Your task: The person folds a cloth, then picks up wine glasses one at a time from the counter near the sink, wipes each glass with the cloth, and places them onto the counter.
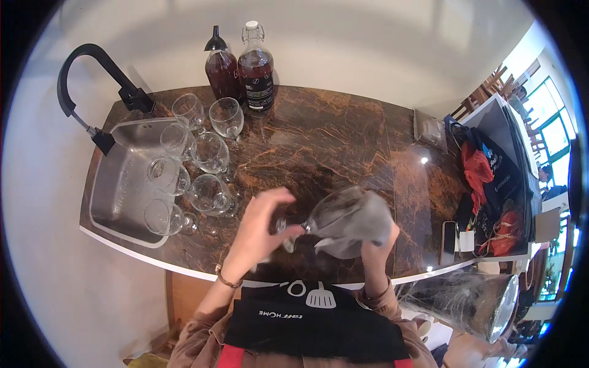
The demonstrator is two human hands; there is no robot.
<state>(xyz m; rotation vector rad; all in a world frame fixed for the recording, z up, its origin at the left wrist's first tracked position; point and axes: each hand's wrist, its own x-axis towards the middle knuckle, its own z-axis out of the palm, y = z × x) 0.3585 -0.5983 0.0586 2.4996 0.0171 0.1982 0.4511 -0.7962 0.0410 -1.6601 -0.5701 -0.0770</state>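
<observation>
"Grey cloth (pixel 362 228) wraps much of one wine glass (pixel 326 207), held over the brown counter (pixel 325 132), near its front edge. Blurred."

"Hands?"

"Right hand (pixel 381 243) closed on the cloth at the bowl end; most fingers hidden behind fabric. Left hand (pixel 265 222) partly open, fingers curved, thumb apart, beside the stem and foot. Contact there: cannot tell."

"Nearby?"

"Seven stemmed glasses (pixel 210 194), clustered left, between the left hand and the steel sink (pixel 118 193). Several overlap the sink's near side in view, hiding part of its rim. Black tap (pixel 86 52) arches above the far corner."

"Along the wall?"

"Two bottles (pixel 256 76) of dark red liquid, side by side behind the glasses. One has a black spout, the other a white stopper."

"Right side?"

"Small flat packet (pixel 431 130) near the wall. Farther right, an open box (pixel 521 178) of dark and red bags. Phone-like slab (pixel 449 240) near the front edge."
</observation>
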